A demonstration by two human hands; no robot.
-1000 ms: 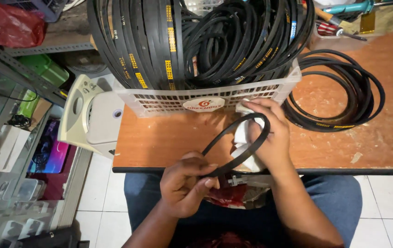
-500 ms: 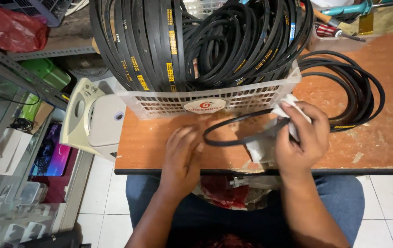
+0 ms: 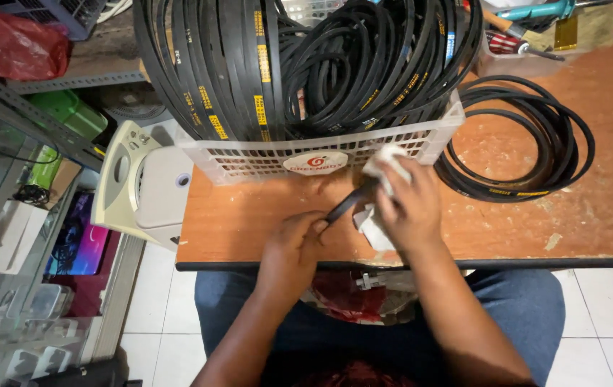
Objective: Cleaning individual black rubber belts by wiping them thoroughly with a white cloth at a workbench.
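Left hand (image 3: pixel 293 240) is pinching a black belt (image 3: pixel 349 202) flat; at its 2 o'clock, right hand (image 3: pixel 410 208) is clutching a white cloth (image 3: pixel 385 161) around it, over the bench (image 3: pixel 249 215).

Two hands (image 3: pixel 292 247) (image 3: pixel 407 208); one white basket (image 3: pixel 249 161); one white cloth (image 3: pixel 374 229); belts (image 3: pixel 249 64) perhaps dozens, uncountable.

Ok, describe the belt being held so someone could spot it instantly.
On the wooden table, just in front of the white basket, a short black belt stretches between the left hand and right hand. Unlike the coiled belts nearby, it's partly wrapped in a white cloth.
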